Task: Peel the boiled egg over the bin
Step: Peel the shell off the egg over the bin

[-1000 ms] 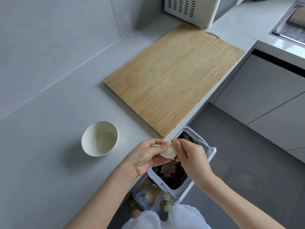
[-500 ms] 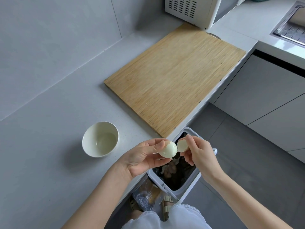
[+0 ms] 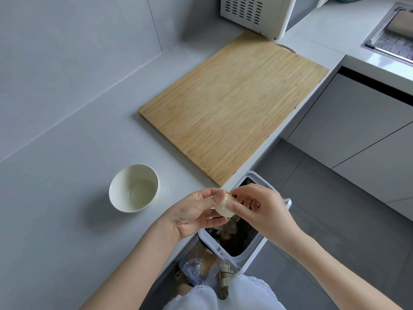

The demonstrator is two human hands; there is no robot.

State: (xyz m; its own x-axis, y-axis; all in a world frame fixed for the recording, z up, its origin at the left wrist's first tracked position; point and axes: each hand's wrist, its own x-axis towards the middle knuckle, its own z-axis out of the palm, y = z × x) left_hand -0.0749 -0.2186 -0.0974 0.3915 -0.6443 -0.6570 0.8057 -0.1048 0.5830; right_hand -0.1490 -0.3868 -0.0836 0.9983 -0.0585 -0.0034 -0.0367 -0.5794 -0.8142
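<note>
My left hand: fingers curled round the egg, thumb on top.
My right hand: fingertips pinch the egg's right end.
Egg: between my hands, over the open bin.
Bowl: left, on the counter.
Cutting board: farther back.
</note>
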